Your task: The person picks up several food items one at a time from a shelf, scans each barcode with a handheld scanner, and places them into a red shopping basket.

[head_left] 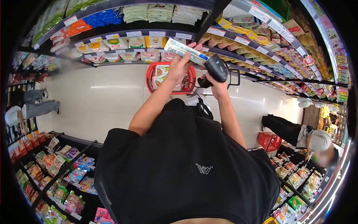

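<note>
A long, pale package with a blue end point(182, 50) lies in my left hand point(181, 67), whose fingers are closed round its middle. My right hand point(217, 85) grips a black handheld scanner point(217, 68) by its handle; the scanner's head is at the package's blue end, and whether they touch I cannot tell. Below my left hand is a red basket point(150, 80) holding several bagged goods point(161, 72). My left hand and forearm cover part of the basket.
Shelves with price tags point(157, 33) and packaged goods curve across the top. Low displays point(74, 175) stand at the lower left and lower right. A person point(320, 143) bends beside another red basket point(269, 141) at the right. More people point(33, 102) are at the far left.
</note>
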### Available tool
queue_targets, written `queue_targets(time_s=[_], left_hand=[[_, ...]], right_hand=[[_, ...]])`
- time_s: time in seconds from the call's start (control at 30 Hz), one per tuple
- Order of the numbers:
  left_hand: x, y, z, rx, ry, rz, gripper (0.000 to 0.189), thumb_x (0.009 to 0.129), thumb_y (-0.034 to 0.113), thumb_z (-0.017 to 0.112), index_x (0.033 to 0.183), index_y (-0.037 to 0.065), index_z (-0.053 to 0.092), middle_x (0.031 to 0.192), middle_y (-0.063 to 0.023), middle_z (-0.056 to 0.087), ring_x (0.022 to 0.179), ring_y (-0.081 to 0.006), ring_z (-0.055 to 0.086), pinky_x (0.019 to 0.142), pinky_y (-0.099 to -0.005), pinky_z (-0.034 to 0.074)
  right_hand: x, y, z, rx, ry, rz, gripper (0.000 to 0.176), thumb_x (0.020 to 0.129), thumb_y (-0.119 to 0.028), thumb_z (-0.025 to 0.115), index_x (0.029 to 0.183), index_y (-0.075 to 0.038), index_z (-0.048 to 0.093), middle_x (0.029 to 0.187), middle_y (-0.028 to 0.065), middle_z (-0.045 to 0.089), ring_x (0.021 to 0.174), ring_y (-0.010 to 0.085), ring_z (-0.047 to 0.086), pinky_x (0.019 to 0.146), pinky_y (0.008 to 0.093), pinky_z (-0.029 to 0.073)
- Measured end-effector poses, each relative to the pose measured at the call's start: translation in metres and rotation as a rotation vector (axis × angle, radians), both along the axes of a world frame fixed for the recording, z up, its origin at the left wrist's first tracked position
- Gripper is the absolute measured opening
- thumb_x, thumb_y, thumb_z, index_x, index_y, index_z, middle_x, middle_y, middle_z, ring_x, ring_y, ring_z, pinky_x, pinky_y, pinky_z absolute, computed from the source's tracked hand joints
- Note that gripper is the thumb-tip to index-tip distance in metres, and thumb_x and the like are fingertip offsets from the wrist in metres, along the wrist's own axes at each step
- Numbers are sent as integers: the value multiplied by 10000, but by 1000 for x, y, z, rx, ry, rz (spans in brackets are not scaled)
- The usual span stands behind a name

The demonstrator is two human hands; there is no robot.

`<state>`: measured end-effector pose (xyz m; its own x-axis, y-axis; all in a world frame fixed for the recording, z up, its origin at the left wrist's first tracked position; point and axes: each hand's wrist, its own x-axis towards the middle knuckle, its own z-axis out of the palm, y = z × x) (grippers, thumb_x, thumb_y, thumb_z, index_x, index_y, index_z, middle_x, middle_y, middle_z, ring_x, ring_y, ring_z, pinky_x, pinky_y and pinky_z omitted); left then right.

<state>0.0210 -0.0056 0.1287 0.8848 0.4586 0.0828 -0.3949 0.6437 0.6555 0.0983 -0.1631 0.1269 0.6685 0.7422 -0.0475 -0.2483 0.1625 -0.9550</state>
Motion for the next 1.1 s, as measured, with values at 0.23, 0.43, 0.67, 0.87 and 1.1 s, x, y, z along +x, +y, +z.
queue_targets(time_s=[0.23, 0.43, 0.67, 0.87, 1.1], left_hand=[[-10, 14, -15, 177, 133, -95, 519, 1008, 346, 317, 1331, -51, 399, 1321, -179, 500, 1130, -249, 552, 868, -383, 491], [-20, 28, -28, 74, 82, -72, 485, 996, 328, 323, 1246, -57, 480, 1164, -184, 602, 943, -276, 640, 764, -353, 524], [-35, 62, -30, 178, 232, -101, 413, 937, 291, 479, 1017, -77, 649, 915, -146, 687, 781, -175, 668, 643, -261, 509], [-20, 49, -20, 736, 312, -414, 266, 904, 219, 599, 948, -33, 671, 886, -68, 677, 778, -74, 588, 685, -227, 468], [-12, 32, -16, 835, 358, -395, 304, 901, 259, 610, 760, -11, 618, 578, 30, 484, 545, -38, 387, 474, -264, 320]], right_hand=[[15, -6, 6, -66, -114, -110, 319, 798, 7, 659, 1106, -5, 579, 964, 101, 638, 762, 161, 583, 719, 288, 459], [28, -8, 12, -101, -169, -184, 300, 715, -43, 771, 990, -17, 653, 915, 32, 668, 792, 104, 598, 749, 259, 473], [40, -17, 34, -181, -261, -165, 301, 706, -48, 773, 981, -14, 656, 879, 27, 672, 746, 97, 593, 725, 248, 470], [38, -11, 36, -193, -382, -63, 304, 695, -69, 781, 965, -1, 661, 869, 24, 675, 748, 77, 580, 702, 246, 466], [35, -9, 39, -282, -380, -54, 269, 711, -82, 774, 943, -3, 662, 840, 14, 669, 718, 73, 566, 679, 245, 461]])
